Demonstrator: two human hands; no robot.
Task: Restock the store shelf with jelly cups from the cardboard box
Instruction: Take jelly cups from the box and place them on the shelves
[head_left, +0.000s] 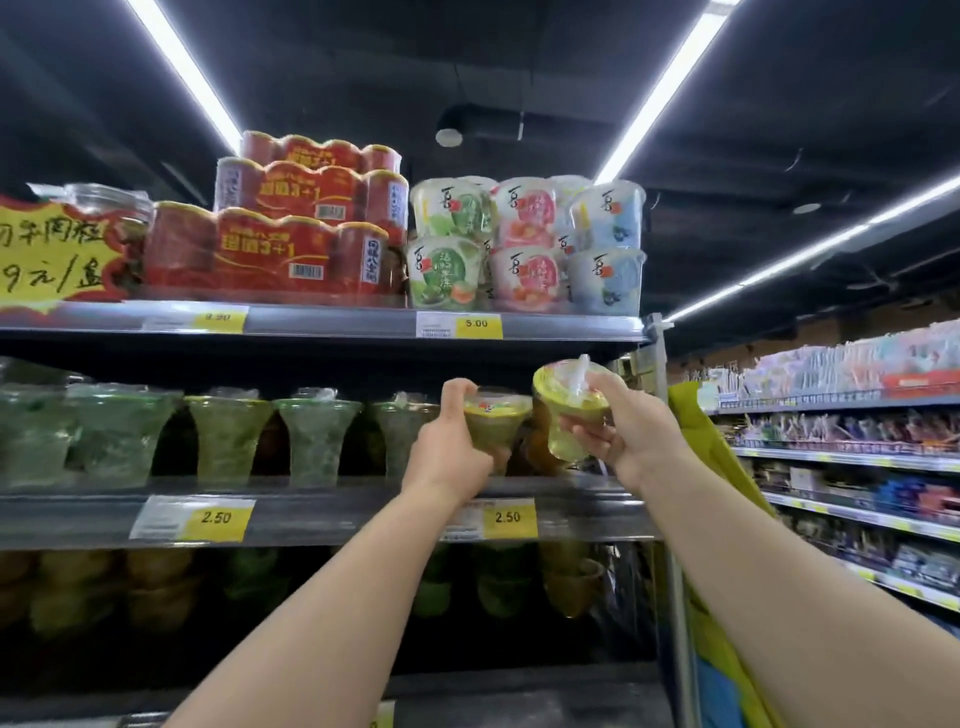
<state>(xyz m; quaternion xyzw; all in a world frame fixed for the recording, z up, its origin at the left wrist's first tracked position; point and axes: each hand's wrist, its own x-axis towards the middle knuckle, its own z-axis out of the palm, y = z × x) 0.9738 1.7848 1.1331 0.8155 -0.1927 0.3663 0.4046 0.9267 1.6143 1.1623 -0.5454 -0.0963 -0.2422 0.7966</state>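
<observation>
My left hand (447, 447) grips a green jelly cup (493, 421) upright at the right end of the middle shelf (332, 506). Beside it, my right hand (618, 426) holds a second green jelly cup (566, 410) tilted, its lid and clear spoon facing me. The two cups nearly touch, just above the shelf edge. A row of green jelly cups (228, 436) stands on the same shelf to the left. The cardboard box is out of view.
The top shelf (332, 319) carries red multipacks (291, 249) and stacked pastel cups (524, 249). More cups fill the lower shelf (156, 587). A yellow-green bag (711, 467) hangs by the shelf's right end. An aisle with another shelving unit (852, 457) runs to the right.
</observation>
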